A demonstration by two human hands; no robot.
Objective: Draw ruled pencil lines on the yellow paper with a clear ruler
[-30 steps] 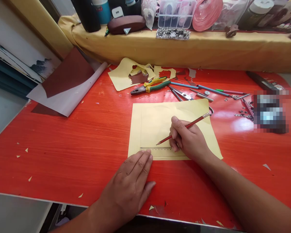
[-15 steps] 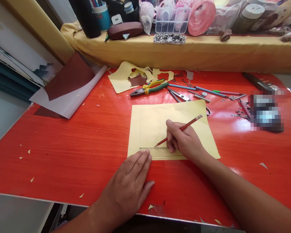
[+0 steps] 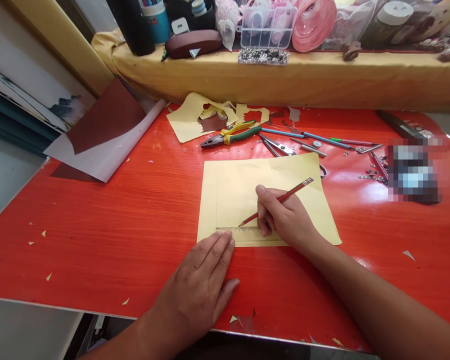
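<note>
A sheet of yellow paper [image 3: 232, 195] lies on the red table, with a thin pencil line running up its left side. Across its lower part rests a clear ruler [image 3: 243, 230]. My left hand [image 3: 202, 277] lies flat, fingers stretched out, their tips pressing the ruler's left part and the paper. In my right hand [image 3: 279, 212] is a dark red pencil [image 3: 294, 190], its point down at the ruler's upper edge. The right hand rests on the paper and covers part of the ruler.
Behind the paper lie pliers [image 3: 232, 135], scissors [image 3: 279, 146], pens and cut yellow scraps [image 3: 183, 120]. A brown and white sheet [image 3: 105, 135] is at the left. A blurred dark object [image 3: 414, 175] and small metal rings are at the right. A cloth-covered ledge [image 3: 228, 80] holds boxes and jars.
Almost nothing differs. The view has tilted very slightly; both hands, the ruler and the pencil keep their places on the paper.
</note>
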